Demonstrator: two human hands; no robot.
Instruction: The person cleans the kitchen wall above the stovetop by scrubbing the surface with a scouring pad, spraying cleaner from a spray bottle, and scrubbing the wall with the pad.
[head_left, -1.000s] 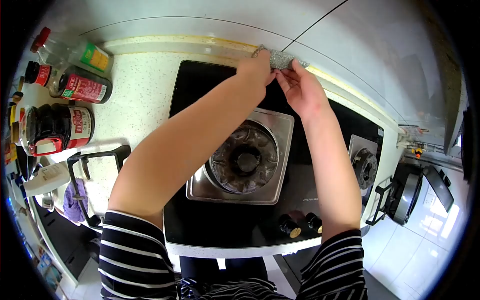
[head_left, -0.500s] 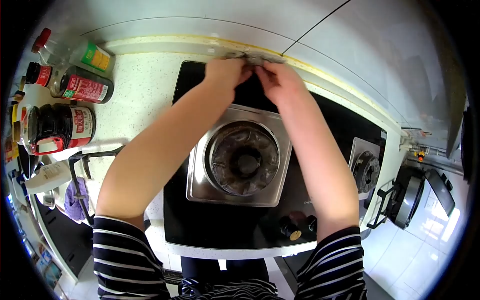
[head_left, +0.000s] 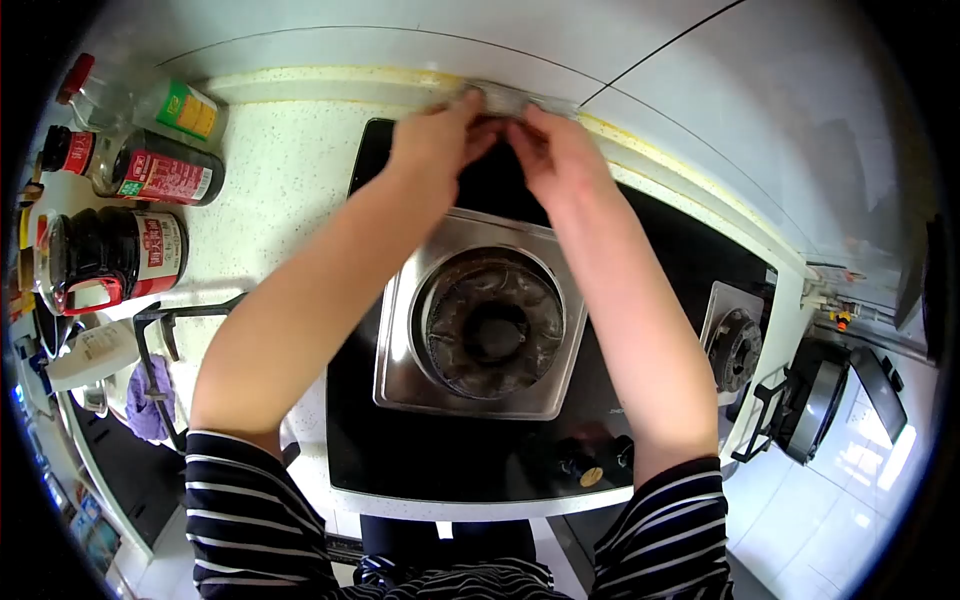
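Note:
Both hands are together at the back edge of the black gas stove [head_left: 450, 455], beside the wall. My left hand [head_left: 432, 140] and my right hand [head_left: 558, 155] have bent, closed fingers on a thin grey rag [head_left: 505, 98]. The rag lies against the pale ledge [head_left: 400, 95] behind the stove, partly hidden by the fingers. Nearer to me, between my forearms, sits the large round burner [head_left: 495, 325] in its square steel plate [head_left: 400, 390], with no grate over it.
Dark sauce bottles [head_left: 165, 175] and a clear bottle with a green label [head_left: 185, 110] stand at left. A black pan grate [head_left: 150, 330] lies below them near a purple cloth [head_left: 150, 400]. At right are a smaller burner [head_left: 735, 350], another grate [head_left: 765, 410] and a gas pipe [head_left: 850, 305].
My left hand has shifted slightly left and up, and the rag shows a little higher against the ledge. My right hand stays nearly in place. The view has shifted slightly.

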